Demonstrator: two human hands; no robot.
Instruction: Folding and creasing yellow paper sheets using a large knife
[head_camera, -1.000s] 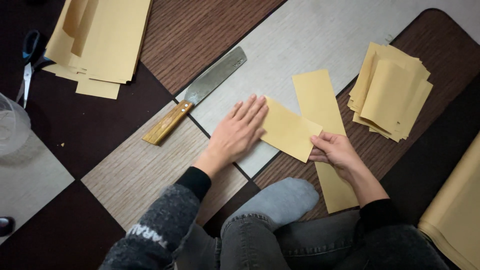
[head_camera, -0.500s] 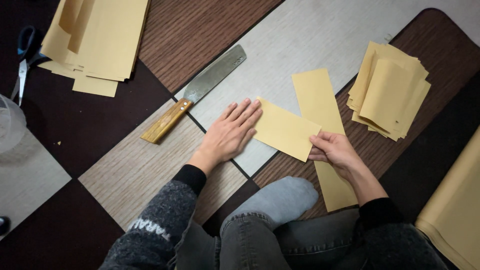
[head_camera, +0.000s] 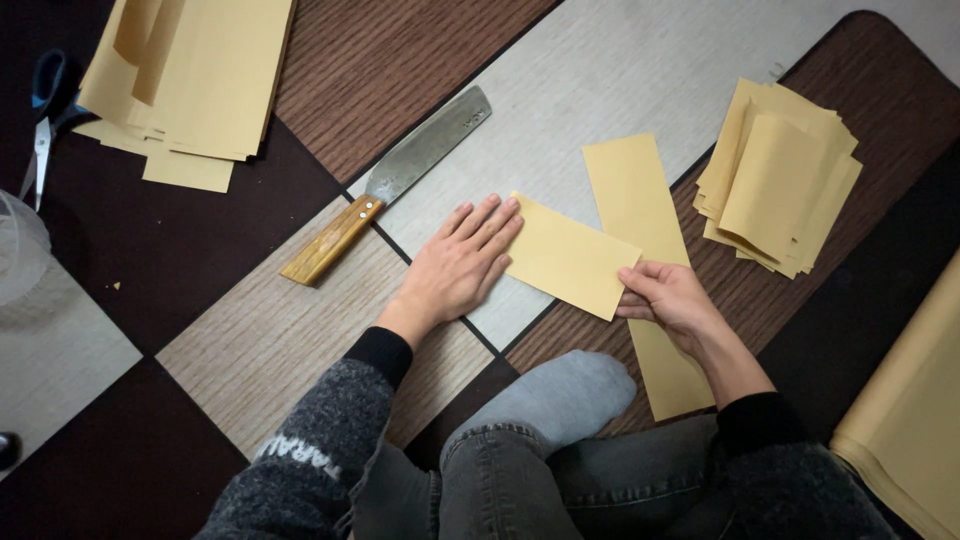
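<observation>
- Two hands work one folded yellow paper piece (head_camera: 565, 255) lying on the floor (head_camera: 240, 330), near the middle of the patterned mat and just ahead of the person's bent knee (head_camera: 560, 395).
- Left hand (head_camera: 462, 262) lies flat, palm down, fingers stretched and together, fingertips touching the piece's left edge; it grips nothing.
- Right hand (head_camera: 672, 298) pinches the piece's right corner between thumb and fingers, partly closed, wrist bent inward over a long yellow strip (head_camera: 645, 270) underneath.
- To crease cleanly, I judge the edges should stay aligned while the flat hand presses evenly along the fold.
- Knife (head_camera: 385, 195) with a wooden handle lies just left of the left hand, apart from it.
- Cut paper stack (head_camera: 780, 180) sits toward the right edge; larger sheets (head_camera: 190, 80) and scissors (head_camera: 45, 120) at the top left corner.
</observation>
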